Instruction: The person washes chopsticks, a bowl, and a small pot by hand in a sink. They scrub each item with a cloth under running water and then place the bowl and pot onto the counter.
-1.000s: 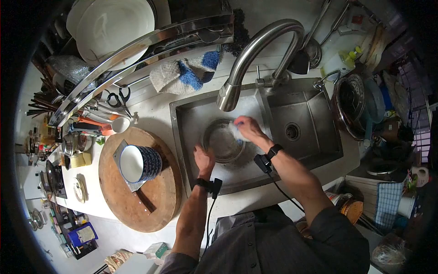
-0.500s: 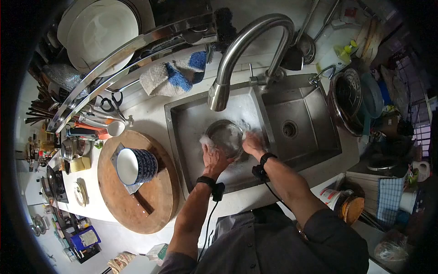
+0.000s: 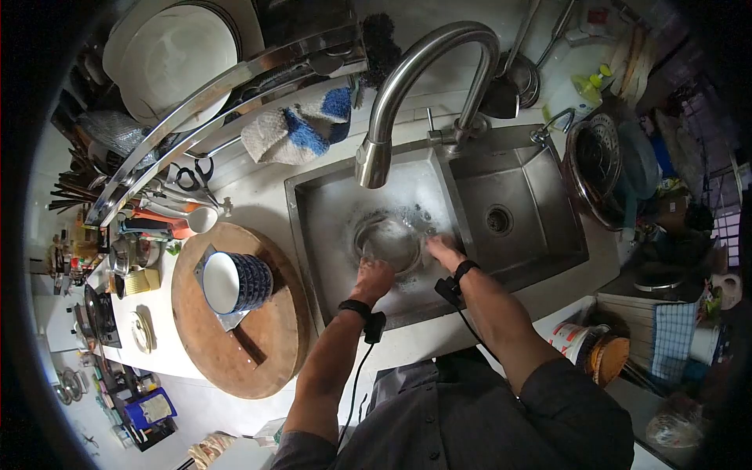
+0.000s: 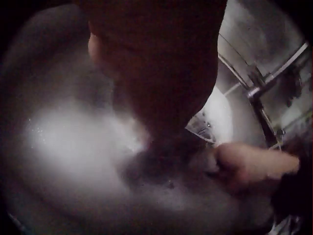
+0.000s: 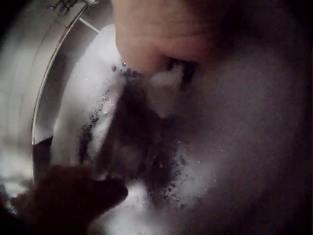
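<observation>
A round metal bowl [image 3: 392, 247] with soapy water and foam around it sits in the larger left basin of the sink [image 3: 321, 200]. My left hand [image 3: 374, 276] grips its near-left rim, the fingertips hidden from the head view. At the bowl's right side my right hand [image 3: 445, 252] holds a whitish scrubbing cloth [image 5: 166, 88], which shows below that hand in the right wrist view. Suds [image 5: 195, 176] float about it there. The left wrist view is dark, with the left hand [image 4: 156, 63] over the basin.
A faucet [image 3: 374, 160] arches over the left basin. On the left, a round wooden board [image 3: 196, 329] carries a cleaver [image 3: 249, 348] and stacked blue-patterned bowls [image 3: 252, 282]. A dish rack [image 3: 235, 74] stands behind; metal pans [image 3: 591, 176] lean at the right.
The right hand has come down from the bowl's far side to its right side with the cloth. The left hand has shifted right along the rim, and foam has spread in the basin.
</observation>
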Available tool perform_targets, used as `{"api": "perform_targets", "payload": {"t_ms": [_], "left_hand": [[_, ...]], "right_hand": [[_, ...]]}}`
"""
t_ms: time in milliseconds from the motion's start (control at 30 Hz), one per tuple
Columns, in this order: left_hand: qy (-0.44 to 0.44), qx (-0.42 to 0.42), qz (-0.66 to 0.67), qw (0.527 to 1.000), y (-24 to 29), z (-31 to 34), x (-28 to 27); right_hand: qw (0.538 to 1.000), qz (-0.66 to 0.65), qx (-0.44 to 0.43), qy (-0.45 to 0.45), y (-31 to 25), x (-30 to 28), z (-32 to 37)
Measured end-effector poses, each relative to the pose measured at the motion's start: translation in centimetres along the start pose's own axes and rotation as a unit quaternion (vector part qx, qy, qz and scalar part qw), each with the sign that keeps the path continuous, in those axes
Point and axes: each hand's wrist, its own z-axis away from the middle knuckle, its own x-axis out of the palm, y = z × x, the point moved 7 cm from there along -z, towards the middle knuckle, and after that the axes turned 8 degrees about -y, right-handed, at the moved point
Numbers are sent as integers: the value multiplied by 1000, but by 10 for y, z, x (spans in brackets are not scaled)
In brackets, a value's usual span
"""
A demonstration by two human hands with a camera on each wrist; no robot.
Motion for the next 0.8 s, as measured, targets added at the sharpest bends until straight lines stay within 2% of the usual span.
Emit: {"api": "perform_targets", "payload": {"t_ms": [33,67,133,167,200,233,267,300,333,367,400,433,467,533,567,600,767,800], "left_hand": [[6,18,29,999,-1,0,-1],[6,18,27,999,-5,-1,-1],[87,14,219,972,-18,-1,-10],[86,13,218,972,-17,1,-18],[69,-22,286,956,-22,5,-30],[52,-57,352,933,-26,7,-34],[52,-57,351,933,-26,8,-31],[105,-26,471,876,-29,9,-31],[156,5,580,800,-34,10,-31],[137,15,659,739,-37,9,-24],[139,15,658,740,-38,14,-32],[118,-4,638,761,-38,22,-43],[97,-23,617,781,-37,29,-52],[85,-19,608,789,-34,35,-57],[87,17,648,757,-30,37,-59],[88,54,686,721,-27,39,-60],[74,100,703,700,-29,36,-47],[47,90,728,679,-26,40,-49]], "right_hand": [[996,-78,19,28,9,-2,0],[996,-79,18,28,6,0,1],[984,-144,108,10,12,12,3],[983,-145,108,9,30,21,-9],[988,44,-142,48,25,25,-33],[893,229,-379,84,11,40,-27],[893,229,-379,84,-5,40,-20],[951,-149,-271,20,-19,28,-16],[855,-503,-120,-50,-25,37,-8],[870,-458,-176,-50,-45,34,6],[881,-410,-231,-48,-65,30,22],[911,-284,-290,66,-101,8,81],[908,-227,-348,51,-107,20,75],[917,-124,-379,27,-144,16,129],[910,-16,-410,54,-149,28,124],[852,37,-490,182,-155,29,143],[835,95,-482,249,-157,19,114],[859,39,-462,216,-158,10,101]]}}
